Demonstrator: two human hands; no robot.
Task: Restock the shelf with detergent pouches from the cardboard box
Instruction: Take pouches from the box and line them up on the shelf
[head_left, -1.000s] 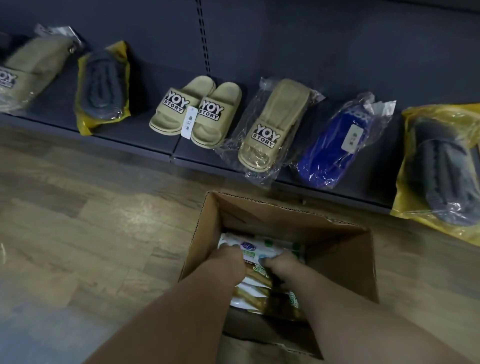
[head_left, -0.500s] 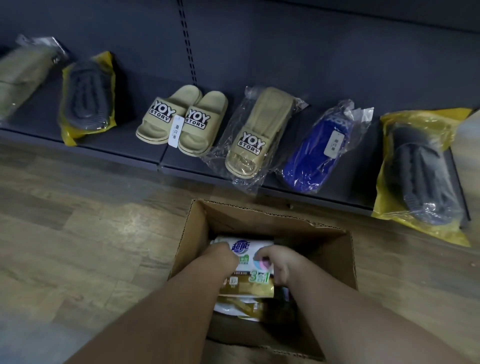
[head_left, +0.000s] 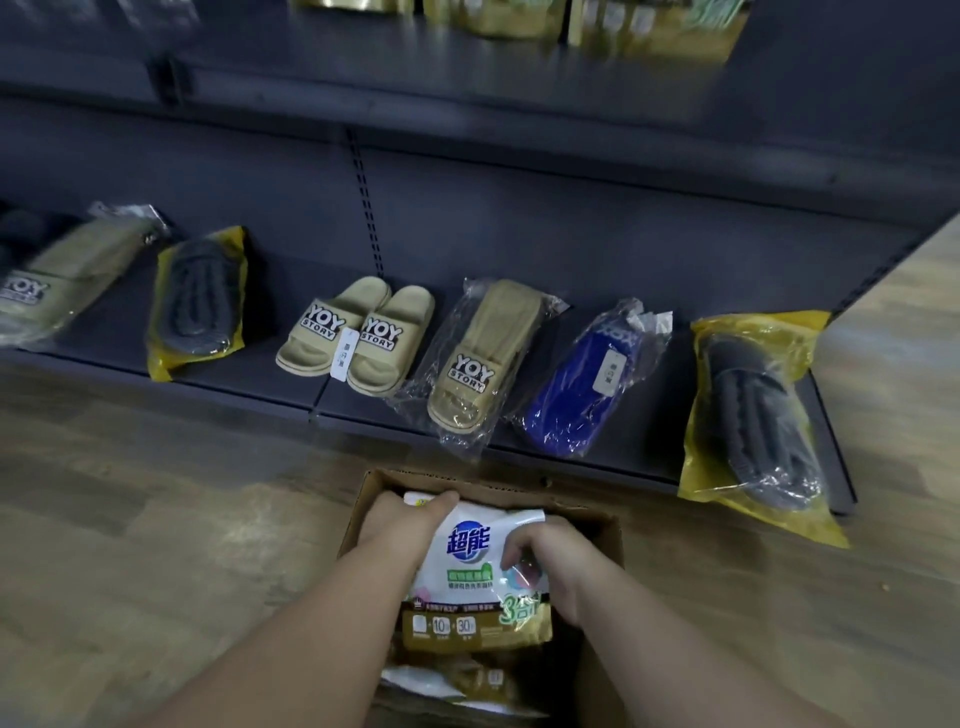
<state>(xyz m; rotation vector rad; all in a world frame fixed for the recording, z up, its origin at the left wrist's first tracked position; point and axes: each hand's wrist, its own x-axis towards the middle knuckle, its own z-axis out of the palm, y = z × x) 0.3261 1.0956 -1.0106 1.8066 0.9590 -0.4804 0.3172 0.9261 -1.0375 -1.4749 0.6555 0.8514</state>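
Note:
An open cardboard box (head_left: 605, 525) stands on the wooden floor below me. A white and gold detergent pouch (head_left: 470, 587) with a blue logo is raised at the box's mouth. My left hand (head_left: 402, 514) grips its top left corner and my right hand (head_left: 545, 558) grips its right edge. More pouches (head_left: 447, 686) lie deeper in the box. Along the top edge of the view, gold pouches (head_left: 498, 18) stand blurred on an upper shelf (head_left: 415, 78).
The bottom shelf (head_left: 270, 384) holds slippers: a beige pair (head_left: 358, 338), a bagged beige pair (head_left: 483, 364), a blue bagged pair (head_left: 587, 384), dark ones in yellow bags (head_left: 753, 431). The shelf's right end (head_left: 878, 270) meets open wooden floor.
Both hands have lifted the top pouch up from inside the box to its mouth. My view has tilted up, bringing the upper shelf into sight.

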